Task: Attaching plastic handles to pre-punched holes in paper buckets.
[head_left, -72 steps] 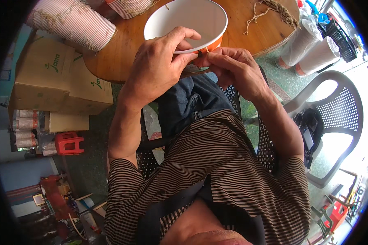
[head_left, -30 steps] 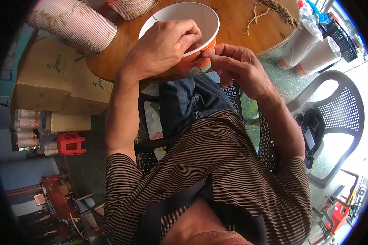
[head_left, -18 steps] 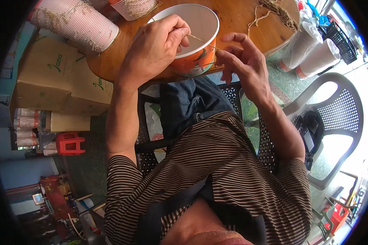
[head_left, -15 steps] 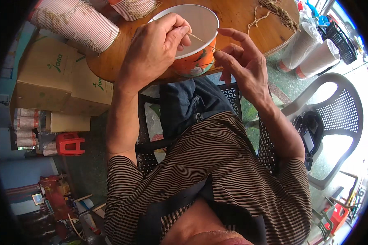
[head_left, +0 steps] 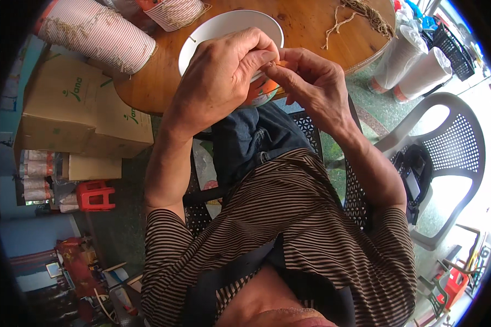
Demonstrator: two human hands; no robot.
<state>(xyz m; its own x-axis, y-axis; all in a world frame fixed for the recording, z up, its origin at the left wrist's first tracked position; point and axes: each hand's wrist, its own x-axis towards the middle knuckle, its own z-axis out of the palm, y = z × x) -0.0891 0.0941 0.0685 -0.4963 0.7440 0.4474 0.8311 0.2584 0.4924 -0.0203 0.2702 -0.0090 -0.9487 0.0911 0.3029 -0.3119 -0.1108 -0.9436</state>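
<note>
A paper tub [head_left: 232,23], white inside and orange outside, leans on the near edge of the wooden table with its mouth tilted up. My left hand [head_left: 218,79] lies across its near rim, thumb and forefinger pinched together. Against those fingertips, my right hand [head_left: 319,84] is also pinched, at the rim's right side. A thin strand of twine runs between the two pinches, mostly hidden by the fingers. On the tub's inner left wall, a short twine end [head_left: 192,39] pokes out.
Stacked striped tubs [head_left: 98,35] with twine on them lie at the table's left; another stack [head_left: 174,13] is beside them. A twine bundle [head_left: 368,16] lies far right. Cardboard boxes [head_left: 65,117] stand left, a grey chair [head_left: 453,141] and wrapped tub stacks [head_left: 425,73] right.
My hands have come together; the twine stretched between them earlier is now mostly covered. The left hand moved right and down, and the tub shifted slightly left.
</note>
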